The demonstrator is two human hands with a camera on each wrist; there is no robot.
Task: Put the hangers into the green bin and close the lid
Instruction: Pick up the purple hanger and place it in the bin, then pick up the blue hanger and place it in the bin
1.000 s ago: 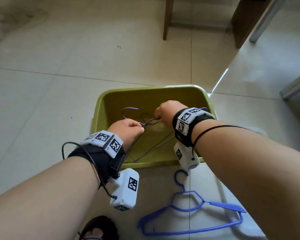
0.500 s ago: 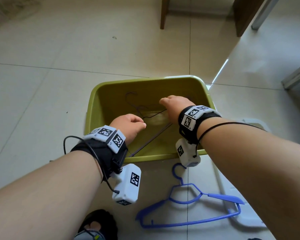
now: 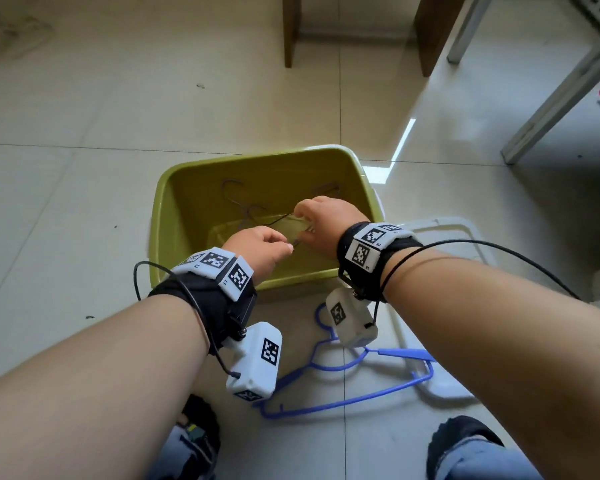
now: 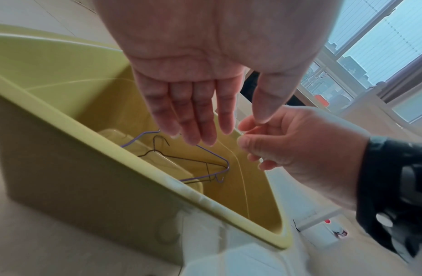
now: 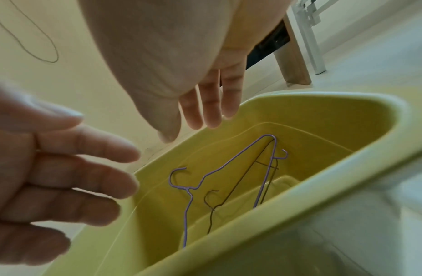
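Note:
A purple wire hanger (image 5: 188, 205) and a dark wire hanger (image 5: 238, 188) lie loose on the bottom of the green bin (image 5: 299, 186). The head view shows the bin (image 3: 194, 164) on the floor with both hands over its near half. My left hand (image 4: 228, 128) hangs above the hangers with straight fingers and holds nothing. My right hand (image 5: 191, 128) is beside it, fingers relaxed and also empty. A blue plastic hanger (image 3: 343, 403) lies on the floor just in front of the bin. The white lid (image 3: 465, 230) lies on the floor to the bin's right.
Wooden furniture legs (image 3: 289, 29) stand beyond the bin, and a grey metal frame leg (image 3: 551, 98) slants at the far right. My shoes (image 3: 198, 431) are close behind the blue hanger. Tiled floor stretches away to the left of the bin.
Both hands held the wire hangers over the bin a second ago. They have let go, and the hangers now lie on the bin's bottom. The fingers have straightened.

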